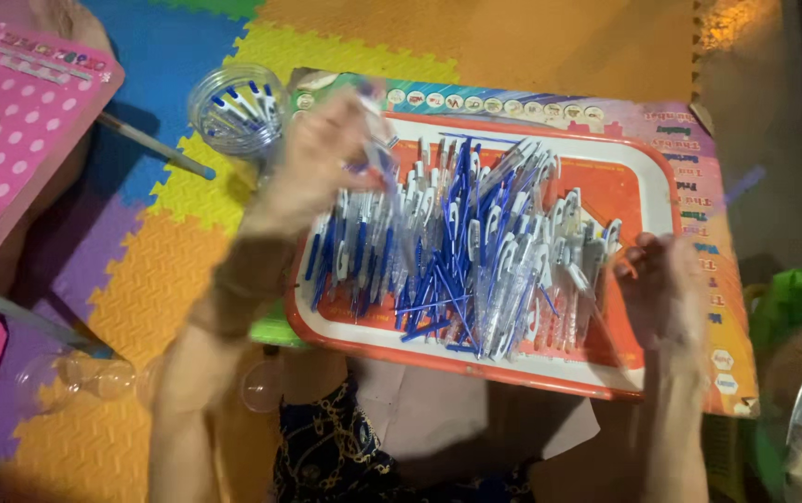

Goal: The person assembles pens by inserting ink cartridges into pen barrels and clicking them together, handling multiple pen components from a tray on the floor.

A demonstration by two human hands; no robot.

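Observation:
A red and white tray (643, 191) lies on a colourful printed board and carries a heap of blue and clear pen parts (461, 247). My left hand (322, 154) is raised over the tray's left side, blurred, with its fingers closed on a clear pen barrel (377, 140). My right hand (657, 284) rests at the tray's right side and pinches a thin clear pen piece (596, 289) among the heap.
A clear round container (236, 110) with blue and white pen caps stands left of the tray. A pink dotted box (10, 121) sits at far left, a stick beside it. Foam puzzle mats cover the floor. Green plastic bag at the right edge.

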